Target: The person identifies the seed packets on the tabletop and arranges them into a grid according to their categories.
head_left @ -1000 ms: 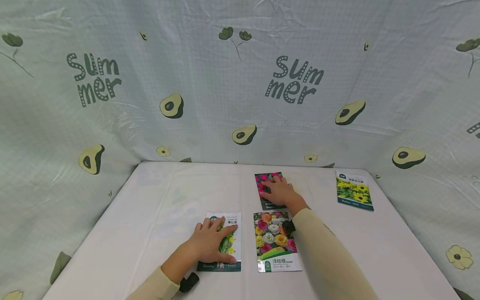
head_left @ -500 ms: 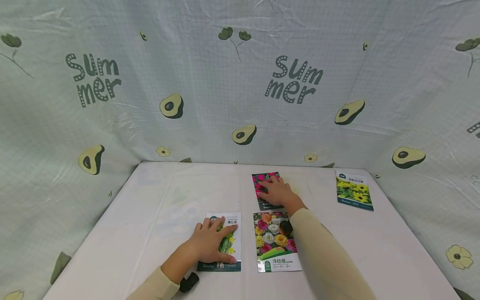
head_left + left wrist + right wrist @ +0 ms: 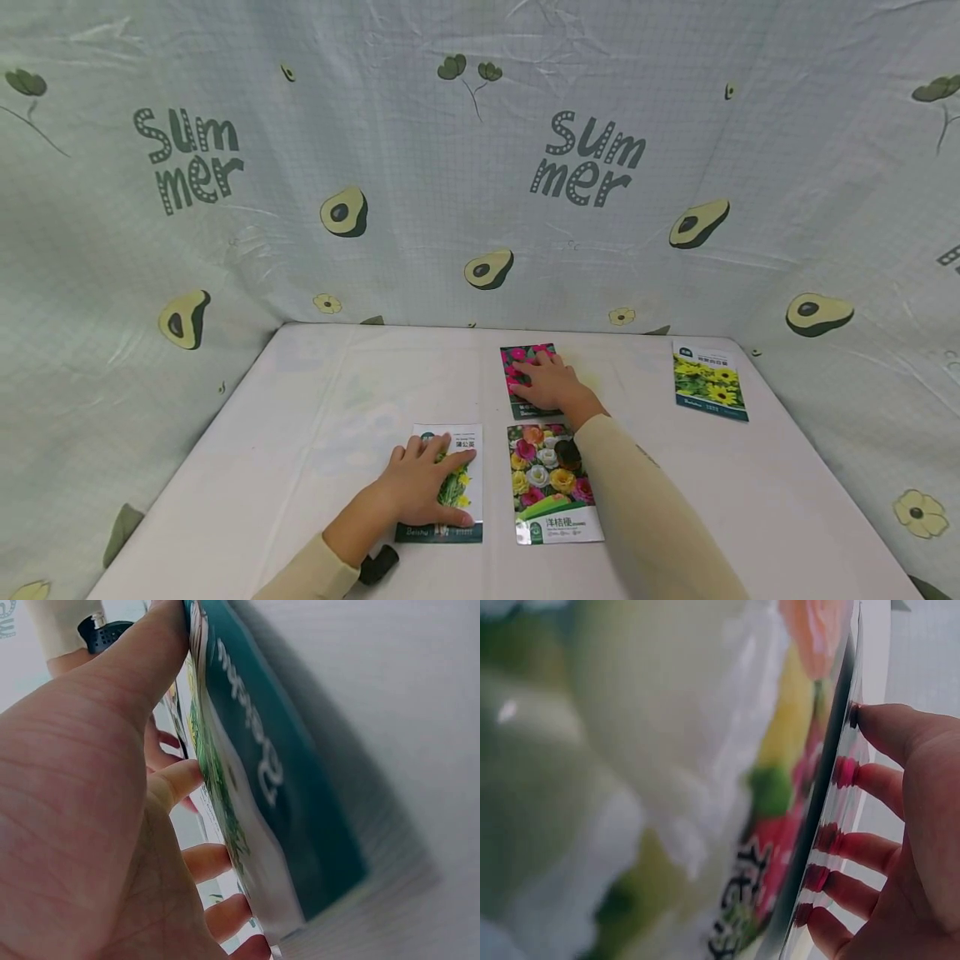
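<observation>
My left hand (image 3: 420, 486) lies spread on a white seed packet with yellow flowers and a dark green bottom band (image 3: 471, 492). In the left wrist view its fingertips touch the front of that packet (image 3: 262, 787). Farther back, my right hand (image 3: 551, 386) rests with fingers spread on a seed packet with pink flowers (image 3: 510, 367), covering much of its front. The right wrist view shows the fingertips pressing on its glossy surface. Below the right hand lies a seed packet with many-coloured roses (image 3: 547, 487), partly covered by the right wrist camera and sleeve.
A seed packet with yellow daisy-like flowers (image 3: 707, 383) lies at the far right of the white table (image 3: 337, 400). A pale curtain printed with avocados (image 3: 420, 150) rises behind the table and along its sides.
My right hand has slid the pink-flower packet a little to the left, until it sits roughly above the rose packet. The left hand and the other packets have stayed put.
</observation>
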A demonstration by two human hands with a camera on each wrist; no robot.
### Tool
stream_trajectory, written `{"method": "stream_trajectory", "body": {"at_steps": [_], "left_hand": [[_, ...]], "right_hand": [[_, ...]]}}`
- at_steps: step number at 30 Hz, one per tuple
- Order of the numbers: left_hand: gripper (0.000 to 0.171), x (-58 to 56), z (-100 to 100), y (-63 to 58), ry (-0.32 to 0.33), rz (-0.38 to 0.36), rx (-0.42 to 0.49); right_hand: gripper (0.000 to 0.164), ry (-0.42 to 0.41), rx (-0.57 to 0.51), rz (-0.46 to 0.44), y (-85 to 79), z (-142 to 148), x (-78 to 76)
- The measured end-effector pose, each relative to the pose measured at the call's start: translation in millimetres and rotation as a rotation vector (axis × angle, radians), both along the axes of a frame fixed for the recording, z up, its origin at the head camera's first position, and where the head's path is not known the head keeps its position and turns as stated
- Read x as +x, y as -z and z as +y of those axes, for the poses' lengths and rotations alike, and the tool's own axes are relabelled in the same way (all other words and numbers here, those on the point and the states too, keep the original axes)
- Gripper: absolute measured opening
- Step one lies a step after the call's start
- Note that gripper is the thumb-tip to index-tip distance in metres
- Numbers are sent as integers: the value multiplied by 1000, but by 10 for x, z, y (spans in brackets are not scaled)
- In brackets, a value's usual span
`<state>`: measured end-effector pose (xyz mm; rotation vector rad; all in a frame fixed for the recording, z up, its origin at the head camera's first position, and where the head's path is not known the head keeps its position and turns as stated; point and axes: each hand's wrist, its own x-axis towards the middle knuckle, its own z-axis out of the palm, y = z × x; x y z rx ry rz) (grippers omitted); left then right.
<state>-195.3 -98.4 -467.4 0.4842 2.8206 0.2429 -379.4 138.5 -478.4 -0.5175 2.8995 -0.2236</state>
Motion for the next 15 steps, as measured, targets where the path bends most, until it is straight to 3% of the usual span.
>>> {"method": "stream_trajectory", "body": {"at_steps": [15], "left_hand": [[96, -12, 16, 16, -4, 0, -12]], "right_hand": [[60, -20, -5, 5, -35, -133, 15]]}}
